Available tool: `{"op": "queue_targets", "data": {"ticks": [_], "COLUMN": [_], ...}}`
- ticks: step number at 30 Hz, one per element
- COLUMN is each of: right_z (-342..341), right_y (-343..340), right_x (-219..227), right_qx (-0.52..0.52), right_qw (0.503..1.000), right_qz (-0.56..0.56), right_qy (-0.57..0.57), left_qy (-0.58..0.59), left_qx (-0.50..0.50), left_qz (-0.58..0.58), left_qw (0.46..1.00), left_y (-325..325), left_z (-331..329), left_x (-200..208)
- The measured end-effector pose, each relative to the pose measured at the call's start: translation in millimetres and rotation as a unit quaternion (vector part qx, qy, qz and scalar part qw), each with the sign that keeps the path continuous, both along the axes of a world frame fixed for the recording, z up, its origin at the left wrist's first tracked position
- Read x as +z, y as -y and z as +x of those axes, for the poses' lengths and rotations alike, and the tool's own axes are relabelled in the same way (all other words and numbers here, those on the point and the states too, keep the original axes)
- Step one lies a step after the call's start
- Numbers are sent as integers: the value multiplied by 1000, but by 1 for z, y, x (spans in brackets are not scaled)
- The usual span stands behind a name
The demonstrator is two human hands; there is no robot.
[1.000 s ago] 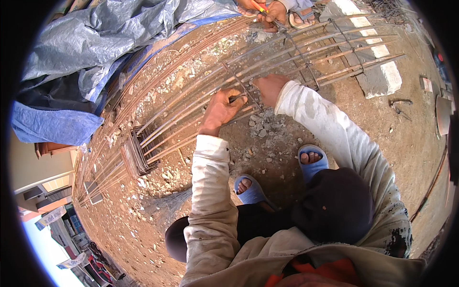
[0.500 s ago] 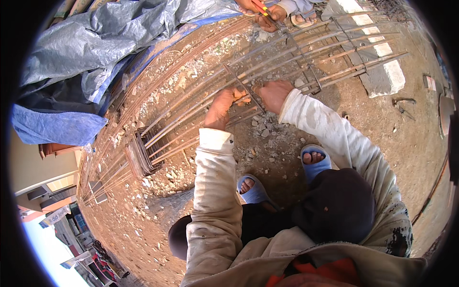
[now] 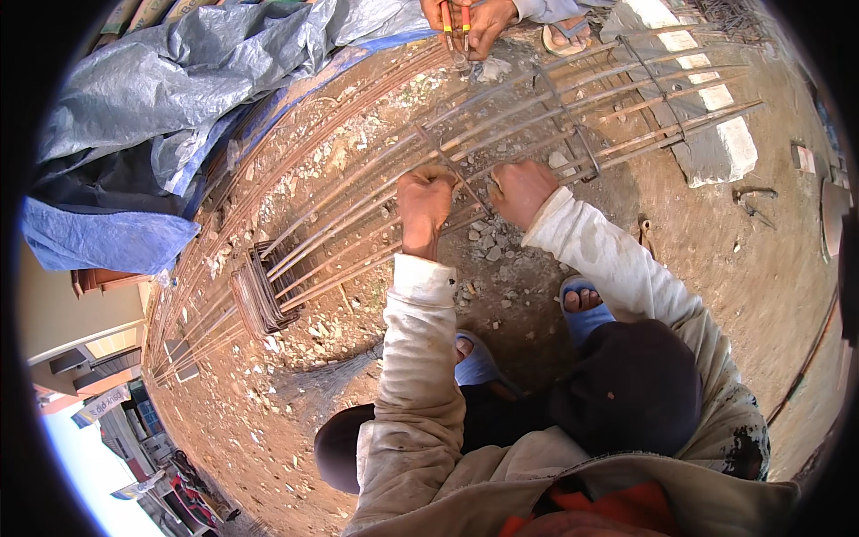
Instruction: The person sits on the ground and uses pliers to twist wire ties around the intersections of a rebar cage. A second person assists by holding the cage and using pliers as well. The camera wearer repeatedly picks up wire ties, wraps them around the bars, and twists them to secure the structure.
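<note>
Both hands are closed on the rusty rebar cage (image 3: 358, 224) lying on the dirt ground (image 3: 716, 268), the left hand (image 3: 425, 199) and right hand (image 3: 522, 188) gripping one stirrup (image 3: 452, 166) between them, while another person's hands (image 3: 470, 20) hold orange-handled pliers (image 3: 455, 22) beyond.

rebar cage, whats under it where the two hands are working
Under the rebar cage lies bare dirt with loose stone rubble. The left hand and right hand cover the bars there, hiding what is beneath them.
</note>
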State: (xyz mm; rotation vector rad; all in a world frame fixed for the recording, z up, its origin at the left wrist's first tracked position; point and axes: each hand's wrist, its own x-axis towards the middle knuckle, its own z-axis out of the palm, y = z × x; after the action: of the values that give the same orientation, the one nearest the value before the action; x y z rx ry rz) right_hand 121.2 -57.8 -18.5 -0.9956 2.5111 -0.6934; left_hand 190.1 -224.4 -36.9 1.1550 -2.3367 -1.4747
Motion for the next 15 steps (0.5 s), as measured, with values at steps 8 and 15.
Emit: {"op": "queue_targets", "data": {"ticks": [8, 15], "right_z": [-17, -42], "right_y": [14, 7], "right_x": [8, 6], "right_qx": [142, 116], "right_qw": [988, 940], "right_qz": [58, -138], "right_qy": [13, 289], "left_qy": [-144, -188], "left_qx": [70, 40], "left_qz": [119, 87], "left_qw": [980, 977], "left_y": [-6, -12], "left_z": [-4, 9], "left_x": [-16, -10]}}
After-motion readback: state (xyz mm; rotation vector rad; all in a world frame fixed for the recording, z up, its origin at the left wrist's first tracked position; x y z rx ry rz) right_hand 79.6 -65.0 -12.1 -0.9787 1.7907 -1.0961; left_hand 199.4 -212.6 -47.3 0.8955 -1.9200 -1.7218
